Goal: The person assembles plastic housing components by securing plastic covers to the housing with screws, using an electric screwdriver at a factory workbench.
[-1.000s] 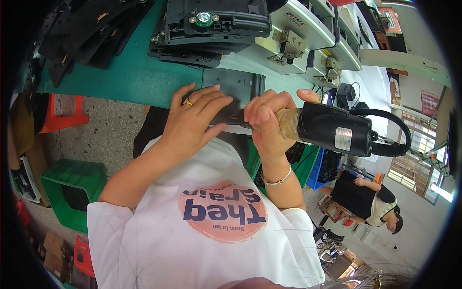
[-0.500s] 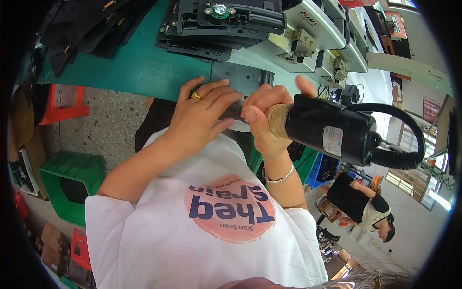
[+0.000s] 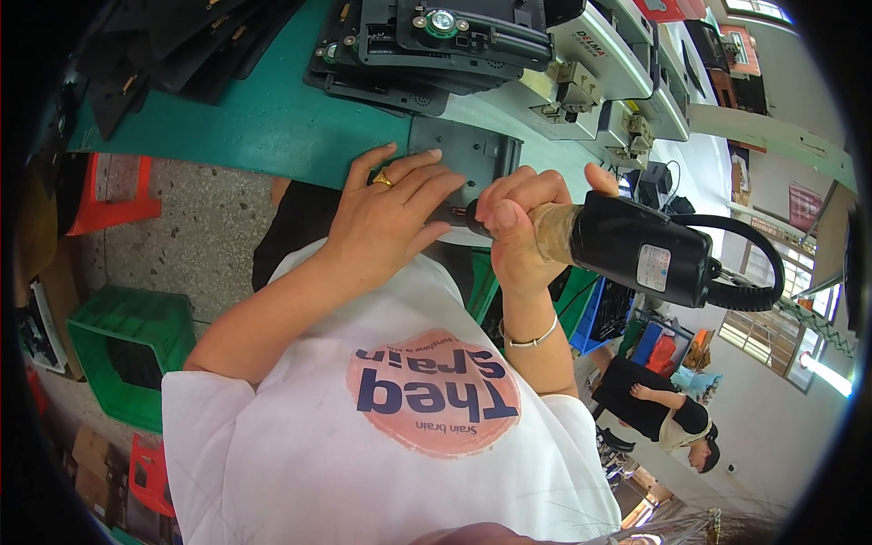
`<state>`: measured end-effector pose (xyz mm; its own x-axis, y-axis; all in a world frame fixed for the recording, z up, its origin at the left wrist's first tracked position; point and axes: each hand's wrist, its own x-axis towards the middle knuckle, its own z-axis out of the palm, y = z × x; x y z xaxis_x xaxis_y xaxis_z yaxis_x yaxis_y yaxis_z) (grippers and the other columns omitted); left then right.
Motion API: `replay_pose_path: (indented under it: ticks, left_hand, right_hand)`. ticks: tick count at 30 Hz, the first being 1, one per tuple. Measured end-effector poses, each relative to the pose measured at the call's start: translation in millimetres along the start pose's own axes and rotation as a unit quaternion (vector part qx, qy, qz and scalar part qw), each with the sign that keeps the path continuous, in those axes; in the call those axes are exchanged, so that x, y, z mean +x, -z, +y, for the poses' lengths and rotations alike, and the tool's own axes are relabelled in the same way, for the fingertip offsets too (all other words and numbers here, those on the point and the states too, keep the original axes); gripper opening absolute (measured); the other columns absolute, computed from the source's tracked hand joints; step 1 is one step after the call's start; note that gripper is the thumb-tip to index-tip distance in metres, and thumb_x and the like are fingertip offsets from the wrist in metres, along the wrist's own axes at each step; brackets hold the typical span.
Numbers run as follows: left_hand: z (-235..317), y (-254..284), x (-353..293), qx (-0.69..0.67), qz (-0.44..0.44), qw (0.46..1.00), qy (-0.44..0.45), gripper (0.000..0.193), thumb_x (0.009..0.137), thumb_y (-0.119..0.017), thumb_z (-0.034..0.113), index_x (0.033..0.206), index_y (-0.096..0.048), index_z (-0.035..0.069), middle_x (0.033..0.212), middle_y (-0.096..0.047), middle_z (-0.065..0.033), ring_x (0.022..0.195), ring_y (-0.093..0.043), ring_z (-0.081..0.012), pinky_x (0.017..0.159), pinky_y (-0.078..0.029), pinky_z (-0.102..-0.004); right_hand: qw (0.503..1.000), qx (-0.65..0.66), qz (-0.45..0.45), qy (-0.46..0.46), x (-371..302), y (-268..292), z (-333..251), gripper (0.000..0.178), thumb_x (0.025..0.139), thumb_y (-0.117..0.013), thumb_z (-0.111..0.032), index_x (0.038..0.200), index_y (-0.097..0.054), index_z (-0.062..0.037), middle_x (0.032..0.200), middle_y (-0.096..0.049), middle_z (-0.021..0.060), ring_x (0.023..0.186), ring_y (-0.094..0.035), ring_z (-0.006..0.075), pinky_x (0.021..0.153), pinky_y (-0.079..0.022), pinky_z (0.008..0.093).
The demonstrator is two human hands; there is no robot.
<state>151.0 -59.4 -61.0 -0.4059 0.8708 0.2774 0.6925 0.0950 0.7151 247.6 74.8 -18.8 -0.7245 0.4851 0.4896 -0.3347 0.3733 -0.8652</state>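
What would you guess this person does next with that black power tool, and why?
Probably press the tool tip down onto the grey plate and drive a fastener. The right hand grips the black electric screwdriver with its tip at the plate's near edge, while the left hand lies flat beside it, steadying the plate on the green bench. The tip itself is hidden by the fingers.

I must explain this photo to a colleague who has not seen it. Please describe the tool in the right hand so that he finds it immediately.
Start at the green workbench. At its near edge, the right hand grips the electric screwdriver: a thick black cylinder with a looping black cable.
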Motion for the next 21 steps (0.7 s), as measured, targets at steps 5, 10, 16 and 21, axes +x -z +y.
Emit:
replay_pose_path:
  ticks: [5, 10, 16, 21]
  left_hand:
    - [2.5, 3.0, 4.6, 0.005, -0.003, 1.0, -0.023, 0.054, 0.073, -0.077, 0.019, 0.122, -0.055, 0.014, 0.12, -0.062, -0.0023, 0.126, -0.052, -0.0201, 0.109, -0.027, -0.0463]
    - [0.5, -2.8, 11.5, 0.076, -0.037, 0.996, -0.036, 0.061, 0.072, -0.08, 0.02, 0.126, -0.054, 0.007, 0.123, -0.061, -0.0116, 0.122, -0.053, -0.0259, 0.108, -0.027, -0.0457]
    - [19.5, 4.0, 26.5, 0.143, -0.111, 0.98, -0.077, 0.077, 0.067, -0.085, 0.028, 0.132, -0.051, 0.01, 0.138, -0.05, -0.0143, 0.13, -0.044, -0.032, 0.106, -0.029, -0.047]
    - [24.6, 3.6, 38.8, 0.186, -0.132, 0.971, -0.07, 0.082, 0.066, -0.086, 0.033, 0.135, -0.048, 0.008, 0.149, -0.038, -0.0174, 0.138, -0.034, -0.0381, 0.108, -0.025, -0.0501]
  right_hand:
    - [0.996, -0.074, -0.035, 0.019, 4.6, 0.2, -8.4, 0.05, 0.086, -0.068, 0.002, 0.123, -0.036, -0.0077, 0.074, -0.054, 0.0062, 0.061, -0.053, 0.0166, 0.057, -0.046, 0.0299]
    - [0.99, -0.068, 0.078, -0.097, 10.8, 0.9, -8.1, 0.045, 0.082, -0.075, -0.007, 0.12, -0.052, -0.0016, 0.079, -0.06, -0.001, 0.069, -0.056, 0.0059, 0.064, -0.048, 0.0239]
    - [0.953, 0.154, 0.256, -0.057, 3.5, 29.0, -30.7, 0.055, 0.081, -0.074, -0.001, 0.127, -0.044, -0.0005, 0.076, -0.061, -0.0002, 0.065, -0.055, 0.0049, 0.057, -0.045, 0.0217]
    - [0.926, 0.23, 0.3, -0.011, -8.5, 55.2, -55.2, 0.06, 0.081, -0.071, 0.003, 0.13, -0.037, -0.0002, 0.072, -0.059, 0.0012, 0.057, -0.055, 0.0073, 0.049, -0.043, 0.0226]
